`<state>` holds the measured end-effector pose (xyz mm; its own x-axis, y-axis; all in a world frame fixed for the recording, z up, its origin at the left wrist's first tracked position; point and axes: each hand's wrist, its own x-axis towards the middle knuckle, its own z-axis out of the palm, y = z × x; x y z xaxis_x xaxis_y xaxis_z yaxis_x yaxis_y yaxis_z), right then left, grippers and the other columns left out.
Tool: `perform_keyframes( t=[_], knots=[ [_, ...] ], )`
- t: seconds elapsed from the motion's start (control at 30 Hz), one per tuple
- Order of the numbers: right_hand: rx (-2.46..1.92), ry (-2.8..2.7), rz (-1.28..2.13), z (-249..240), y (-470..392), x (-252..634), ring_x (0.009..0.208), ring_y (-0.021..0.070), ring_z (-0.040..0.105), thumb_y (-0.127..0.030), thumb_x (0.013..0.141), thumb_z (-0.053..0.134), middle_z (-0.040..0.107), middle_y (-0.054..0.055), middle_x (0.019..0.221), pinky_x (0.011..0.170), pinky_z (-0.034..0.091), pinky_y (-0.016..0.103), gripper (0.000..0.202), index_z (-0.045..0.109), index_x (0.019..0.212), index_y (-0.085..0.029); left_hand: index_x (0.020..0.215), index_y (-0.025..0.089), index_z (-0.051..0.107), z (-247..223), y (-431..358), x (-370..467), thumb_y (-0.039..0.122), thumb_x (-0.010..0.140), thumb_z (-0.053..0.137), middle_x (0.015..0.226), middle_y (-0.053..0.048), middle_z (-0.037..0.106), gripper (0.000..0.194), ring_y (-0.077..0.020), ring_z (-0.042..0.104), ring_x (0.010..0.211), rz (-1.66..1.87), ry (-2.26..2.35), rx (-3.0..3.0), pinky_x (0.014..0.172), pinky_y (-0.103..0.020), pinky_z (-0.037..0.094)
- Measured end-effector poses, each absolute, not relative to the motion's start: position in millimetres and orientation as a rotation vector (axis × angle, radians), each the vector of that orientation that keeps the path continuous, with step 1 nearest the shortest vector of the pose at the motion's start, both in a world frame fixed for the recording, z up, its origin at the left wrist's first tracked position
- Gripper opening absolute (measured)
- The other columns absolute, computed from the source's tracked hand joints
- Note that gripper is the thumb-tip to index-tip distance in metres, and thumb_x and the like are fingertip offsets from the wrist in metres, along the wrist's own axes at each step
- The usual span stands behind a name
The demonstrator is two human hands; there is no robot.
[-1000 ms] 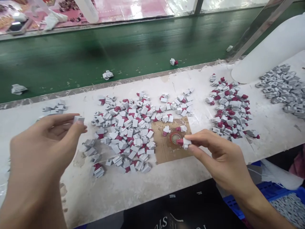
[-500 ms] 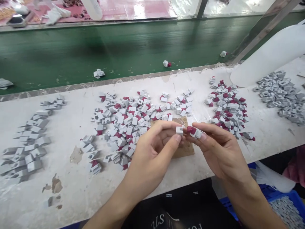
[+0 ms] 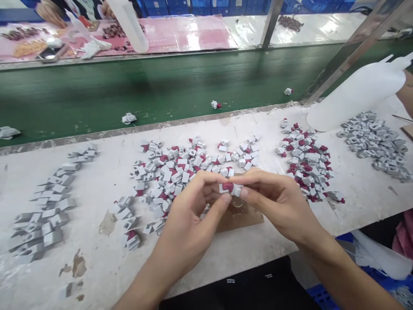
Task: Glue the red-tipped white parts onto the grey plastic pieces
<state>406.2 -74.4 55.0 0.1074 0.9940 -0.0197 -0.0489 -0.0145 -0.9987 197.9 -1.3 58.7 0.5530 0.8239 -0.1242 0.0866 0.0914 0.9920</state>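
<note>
My left hand (image 3: 196, 215) pinches a small grey block (image 3: 222, 188) between thumb and index finger. In the fingertips of my right hand (image 3: 277, 198) is a grey and dark red piece (image 3: 235, 188), its red end against the grey block. Both hands meet above a brown cardboard piece (image 3: 248, 220) on the white table (image 3: 106, 267). Left of and beyond my hands spreads a pile of grey and red pieces (image 3: 171, 172). A second such pile (image 3: 306, 159) lies to the right.
Plain grey blocks (image 3: 48, 211) lie at the far left, more grey parts (image 3: 376, 142) at the right. A large white bottle (image 3: 355, 90) stands near them. Beyond runs a green belt (image 3: 174, 82) with a few pieces; another person's hand (image 3: 51, 13) shows across it.
The grey block and the red-ended piece, apart before, now touch. My right hand has moved left toward my left hand. The view has tilted up, showing more of the far table.
</note>
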Motion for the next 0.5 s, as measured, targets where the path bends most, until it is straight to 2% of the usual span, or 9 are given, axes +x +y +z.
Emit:
perform_keyframes(
  t=[0.1,0.17,0.23,0.27,0.33,0.4,0.5],
  knots=[
    [-1.268,-1.338,1.245,61.0,-23.0,419.5,0.098,0.0239,0.087,-0.041,0.109,0.086,0.091,0.006,0.116,0.085,0.076,0.041,0.027,0.092,0.134,-0.032,0.119,0.036,0.082,70.8,25.7,176.3,0.042,0.106,0.082,0.099,-0.005,0.084,0.014,-0.0279,0.084,0.091,0.646,0.983,1.539,0.074,-0.04,0.073],
    [-1.451,-1.511,1.045,60.2,29.7,428.5,0.095,0.0238,0.085,-0.036,0.112,0.08,0.09,0.008,0.123,0.086,0.075,0.042,0.029,0.09,0.138,-0.028,0.119,0.035,0.082,78.3,48.3,165.2,0.042,0.1,0.085,0.091,-0.004,0.083,0.02,-0.0281,0.082,0.085,0.684,1.139,1.657,0.07,-0.04,0.07],
    [-1.723,-1.606,0.628,54.0,90.5,432.3,0.106,0.0251,0.083,-0.016,0.112,0.069,0.086,0.012,0.139,0.1,0.071,0.046,0.034,0.088,0.139,-0.024,0.114,0.032,0.082,82.6,74.1,161.9,0.038,0.095,0.084,0.094,-0.004,0.084,0.02,-0.0292,0.082,0.09,0.751,1.286,1.728,0.077,-0.043,0.071],
    [-1.776,-1.608,0.56,49.5,120.4,431.7,0.116,0.0282,0.081,-0.007,0.109,0.067,0.082,0.014,0.146,0.112,0.067,0.051,0.04,0.087,0.141,-0.021,0.111,0.03,0.081,83.2,88.1,163.8,0.036,0.093,0.083,0.098,-0.005,0.084,0.019,-0.0303,0.082,0.095,0.775,1.34,1.753,0.083,-0.045,0.071],
    [-1.85,-1.61,0.512,40.5,172.1,427.0,0.133,0.0357,0.076,-0.001,0.1,0.07,0.079,0.018,0.151,0.124,0.059,0.058,0.044,0.087,0.138,-0.016,0.107,0.027,0.08,80.9,117.9,174.5,0.031,0.092,0.081,0.109,-0.008,0.086,0.016,-0.032,0.081,0.107,0.785,1.399,1.801,0.095,-0.048,0.07],
    [-1.901,-1.592,0.529,35.3,205.5,421.8,0.142,0.0424,0.072,0.001,0.094,0.074,0.08,0.022,0.147,0.129,0.054,0.062,0.04,0.089,0.129,-0.01,0.103,0.026,0.077,74.8,148.5,193.0,0.025,0.092,0.08,0.118,-0.01,0.086,0.012,-0.0318,0.08,0.113,0.759,1.419,1.821,0.102,-0.048,0.068],
    [-1.964,-1.541,0.52,40.8,212.5,423.8,0.139,0.0442,0.075,0.003,0.089,0.073,0.084,0.024,0.136,0.128,0.056,0.06,0.038,0.09,0.121,-0.006,0.102,0.024,0.073,62.0,191.4,230.4,0.017,0.091,0.079,0.12,-0.012,0.086,0.013,-0.0301,0.08,0.114,0.684,1.436,1.786,0.103,-0.045,0.065]
  ],
)
